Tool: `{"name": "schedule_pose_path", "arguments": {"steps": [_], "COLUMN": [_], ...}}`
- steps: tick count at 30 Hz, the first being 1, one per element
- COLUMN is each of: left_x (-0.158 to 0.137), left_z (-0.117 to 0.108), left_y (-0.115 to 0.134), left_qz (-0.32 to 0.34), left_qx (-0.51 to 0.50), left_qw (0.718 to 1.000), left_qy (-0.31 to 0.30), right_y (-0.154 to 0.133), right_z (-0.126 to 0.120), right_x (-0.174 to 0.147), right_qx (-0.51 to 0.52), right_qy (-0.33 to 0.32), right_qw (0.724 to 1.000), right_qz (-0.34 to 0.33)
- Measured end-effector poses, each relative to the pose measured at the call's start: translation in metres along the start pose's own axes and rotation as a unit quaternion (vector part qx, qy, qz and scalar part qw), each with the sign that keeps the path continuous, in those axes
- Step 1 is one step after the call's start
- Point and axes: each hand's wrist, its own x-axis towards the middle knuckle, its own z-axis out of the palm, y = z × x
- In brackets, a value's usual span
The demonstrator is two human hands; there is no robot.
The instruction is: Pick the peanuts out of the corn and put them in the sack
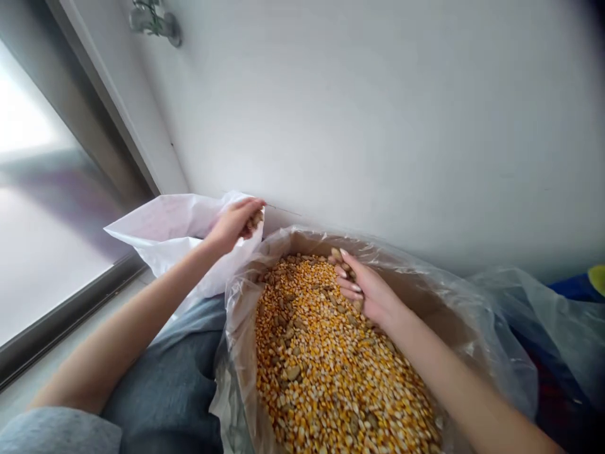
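A plastic-lined box [439, 296] in front of me is filled with yellow corn kernels [326, 372]. Brown, bean-like lumps [293, 372] lie scattered among the kernels. Several similar lumps sit in my left hand [239, 221], its fingers curled around them, at the right edge of a white bag [174, 217] beside the box. My right hand [366, 284] is over the far part of the corn, fingers bent, with a few more brown lumps between thumb and fingers. I cannot make out the exact kind of the lumps.
A white wall [359, 113] rises right behind the box, with a metal tap [163, 25] at upper left. On the left is a glass door with a dark frame [70, 321]. My jean-clad leg [174, 372] is beside the box. Clear plastic [543, 302] spreads at the right.
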Motion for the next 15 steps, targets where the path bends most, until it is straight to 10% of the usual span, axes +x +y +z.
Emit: {"name": "schedule_pose_path", "arguments": {"steps": [3, 9, 15], "left_x": [0.019, 0.033, 0.031], "left_z": [-0.056, -0.102, -0.084], "left_y": [-0.009, -0.040, -0.034], "left_qz": [0.018, -0.038, 0.091], "left_qx": [0.101, 0.337, 0.242], "left_qw": [0.989, 0.935, 0.932], "left_qy": [0.108, 0.106, 0.255], "right_y": [-0.029, -0.038, -0.012], "right_z": [0.065, 0.171, 0.124], "right_x": [0.045, 0.125, 0.114], "right_qx": [-0.035, -0.103, -0.131], "right_qy": [0.019, -0.055, -0.093], "right_qw": [0.992, 0.957, 0.948], "right_qz": [-0.118, -0.264, -0.273]}}
